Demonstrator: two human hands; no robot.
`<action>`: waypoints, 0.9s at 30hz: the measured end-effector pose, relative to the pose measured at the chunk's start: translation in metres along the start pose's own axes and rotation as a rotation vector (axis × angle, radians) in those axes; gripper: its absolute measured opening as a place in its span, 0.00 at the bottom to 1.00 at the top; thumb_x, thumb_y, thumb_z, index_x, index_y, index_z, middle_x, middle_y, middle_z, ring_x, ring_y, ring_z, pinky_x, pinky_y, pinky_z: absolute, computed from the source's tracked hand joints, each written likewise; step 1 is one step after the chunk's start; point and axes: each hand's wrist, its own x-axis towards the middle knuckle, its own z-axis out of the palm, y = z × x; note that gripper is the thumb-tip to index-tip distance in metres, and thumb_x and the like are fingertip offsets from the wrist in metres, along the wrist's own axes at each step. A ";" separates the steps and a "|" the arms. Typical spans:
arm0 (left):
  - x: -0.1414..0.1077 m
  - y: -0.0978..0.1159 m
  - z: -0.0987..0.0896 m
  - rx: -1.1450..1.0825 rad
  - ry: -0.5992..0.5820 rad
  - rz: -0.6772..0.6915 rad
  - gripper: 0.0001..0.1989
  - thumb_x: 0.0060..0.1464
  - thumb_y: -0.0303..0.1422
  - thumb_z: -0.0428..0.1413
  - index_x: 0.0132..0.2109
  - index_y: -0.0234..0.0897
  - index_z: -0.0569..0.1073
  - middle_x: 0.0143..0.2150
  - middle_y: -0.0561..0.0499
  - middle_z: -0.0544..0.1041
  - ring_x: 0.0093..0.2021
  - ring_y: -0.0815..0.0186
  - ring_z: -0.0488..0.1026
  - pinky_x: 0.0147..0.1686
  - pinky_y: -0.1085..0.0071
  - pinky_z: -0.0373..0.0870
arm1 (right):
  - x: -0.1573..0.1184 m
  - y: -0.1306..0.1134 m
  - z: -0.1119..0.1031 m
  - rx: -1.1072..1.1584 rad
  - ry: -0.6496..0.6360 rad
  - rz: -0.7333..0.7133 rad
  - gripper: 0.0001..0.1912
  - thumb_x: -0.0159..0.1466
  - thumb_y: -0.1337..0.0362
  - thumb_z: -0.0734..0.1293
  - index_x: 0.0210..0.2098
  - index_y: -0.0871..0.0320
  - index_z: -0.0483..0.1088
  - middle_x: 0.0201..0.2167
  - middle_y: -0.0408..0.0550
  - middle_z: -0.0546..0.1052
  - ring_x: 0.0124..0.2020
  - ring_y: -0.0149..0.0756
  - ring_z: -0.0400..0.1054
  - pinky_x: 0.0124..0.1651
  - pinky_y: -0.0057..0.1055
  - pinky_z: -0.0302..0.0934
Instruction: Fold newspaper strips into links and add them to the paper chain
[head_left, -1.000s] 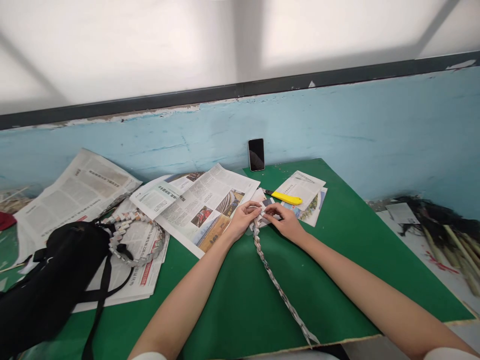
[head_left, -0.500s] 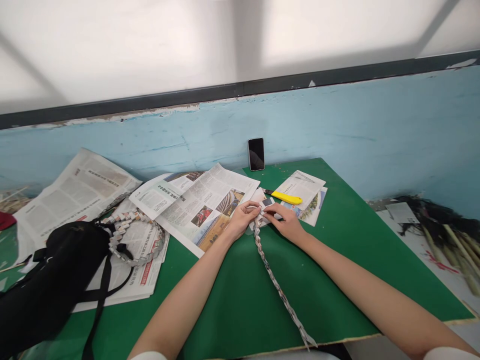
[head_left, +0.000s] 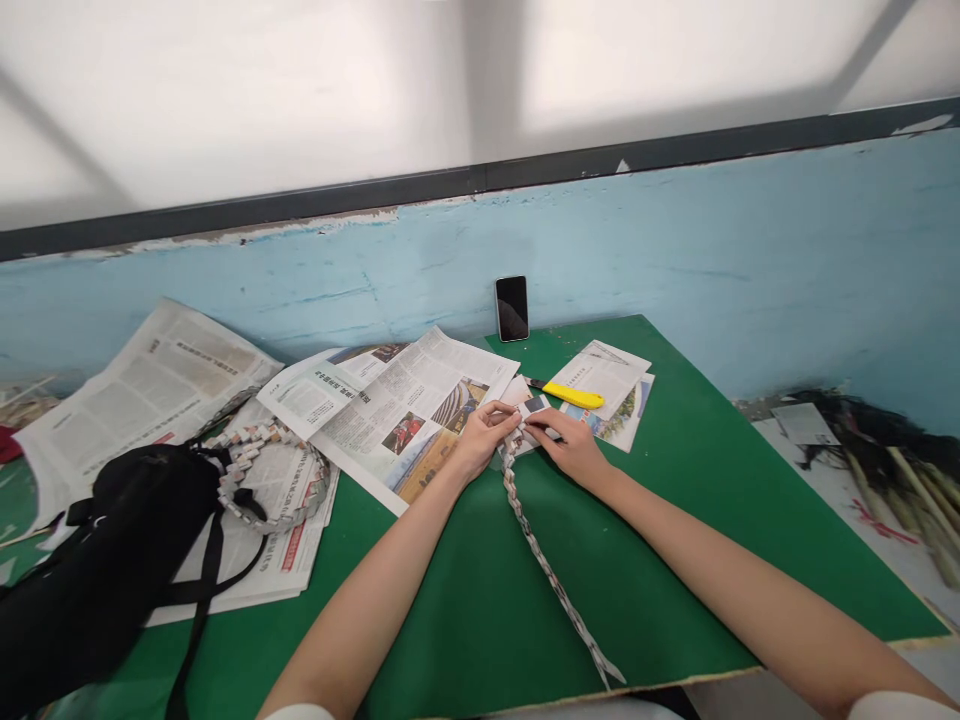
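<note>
A long folded-paper chain (head_left: pixel 541 560) runs from my fingers down the green table to its front edge. My left hand (head_left: pixel 487 432) pinches the chain's upper end from the left. Close by on the right, my right hand (head_left: pixel 566 440) has its thumb and fingers pressed on the same end. Small pieces of paper lie under and just behind the fingertips. A yellow-handled cutter (head_left: pixel 571 394) rests on cut paper sheets (head_left: pixel 609 372), behind my right hand.
Newspaper sheets (head_left: pixel 367 425) spread left of my hands. A phone (head_left: pixel 512 308) leans on the blue wall. A black bag (head_left: pixel 142 540) and a looped paper chain (head_left: pixel 244 460) lie at left. The green table (head_left: pixel 697 480) ends at right, with sticks beyond it.
The hanging length of the chain has swung slightly left, and its lower tip has shifted left. Both hands stay nearly in place at its upper end.
</note>
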 end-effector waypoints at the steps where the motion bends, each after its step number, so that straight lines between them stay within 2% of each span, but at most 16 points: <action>1: 0.000 0.000 0.000 -0.010 0.000 -0.001 0.22 0.41 0.42 0.73 0.38 0.34 0.75 0.28 0.52 0.77 0.27 0.70 0.73 0.33 0.74 0.69 | 0.000 0.000 0.001 -0.006 0.012 0.003 0.09 0.71 0.66 0.65 0.49 0.52 0.73 0.42 0.50 0.79 0.43 0.42 0.75 0.47 0.39 0.71; 5: 0.001 -0.001 0.000 -0.043 -0.008 -0.016 0.23 0.39 0.41 0.74 0.38 0.34 0.75 0.28 0.52 0.78 0.27 0.70 0.73 0.32 0.73 0.69 | -0.001 0.000 0.002 -0.015 0.014 -0.016 0.09 0.71 0.67 0.64 0.49 0.52 0.73 0.42 0.50 0.79 0.44 0.43 0.75 0.49 0.40 0.70; 16: 0.001 -0.004 -0.003 -0.018 0.011 0.009 0.23 0.40 0.42 0.74 0.36 0.33 0.75 0.30 0.50 0.79 0.28 0.70 0.74 0.33 0.73 0.68 | 0.002 -0.004 -0.002 0.009 -0.090 -0.006 0.11 0.73 0.65 0.62 0.51 0.52 0.73 0.44 0.52 0.77 0.45 0.42 0.75 0.50 0.39 0.71; 22: 0.000 -0.003 -0.001 -0.013 0.027 0.014 0.22 0.40 0.42 0.74 0.36 0.34 0.74 0.29 0.51 0.78 0.29 0.70 0.74 0.33 0.73 0.69 | 0.001 -0.004 0.000 0.001 -0.031 0.011 0.09 0.73 0.65 0.63 0.48 0.52 0.74 0.42 0.51 0.77 0.43 0.42 0.74 0.47 0.39 0.71; 27: 0.001 -0.002 -0.002 -0.005 0.015 0.008 0.22 0.42 0.42 0.73 0.38 0.34 0.74 0.32 0.49 0.80 0.30 0.69 0.75 0.33 0.72 0.69 | 0.000 -0.005 0.002 -0.017 -0.016 0.026 0.07 0.71 0.64 0.64 0.48 0.53 0.71 0.38 0.50 0.76 0.38 0.40 0.73 0.43 0.38 0.70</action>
